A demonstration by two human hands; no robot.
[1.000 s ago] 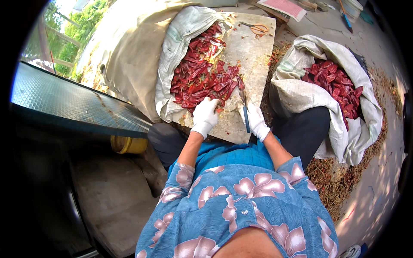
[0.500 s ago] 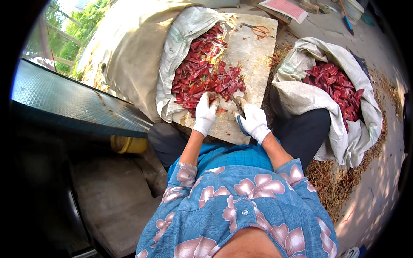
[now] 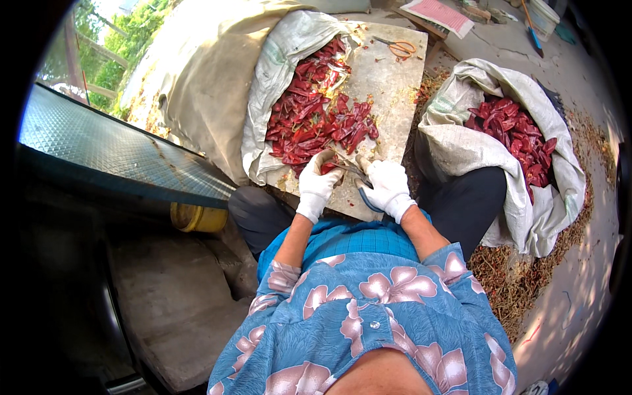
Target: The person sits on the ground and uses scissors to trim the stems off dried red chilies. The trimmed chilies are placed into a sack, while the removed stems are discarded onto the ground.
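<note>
My left hand (image 3: 317,185), in a white glove, is closed on a dried red chili (image 3: 328,168) at the near edge of a worn board (image 3: 388,79). My right hand (image 3: 388,187), also gloved, grips blue-handled scissors (image 3: 361,187) whose blades point toward that chili. The two hands are close together over the board. A pile of red chilies (image 3: 316,122) spills from an open white sack (image 3: 276,66) onto the board just beyond my hands.
A second white sack (image 3: 461,145) holding red chilies (image 3: 510,135) stands at my right knee. Orange-handled scissors (image 3: 398,46) lie at the board's far end. Chili stems litter the ground (image 3: 520,276) on the right. A dark metal grating (image 3: 112,158) lies left.
My right hand has swung the scissors in from the right toward the left hand. My left hand has drawn a chili back from the pile to the board's near edge.
</note>
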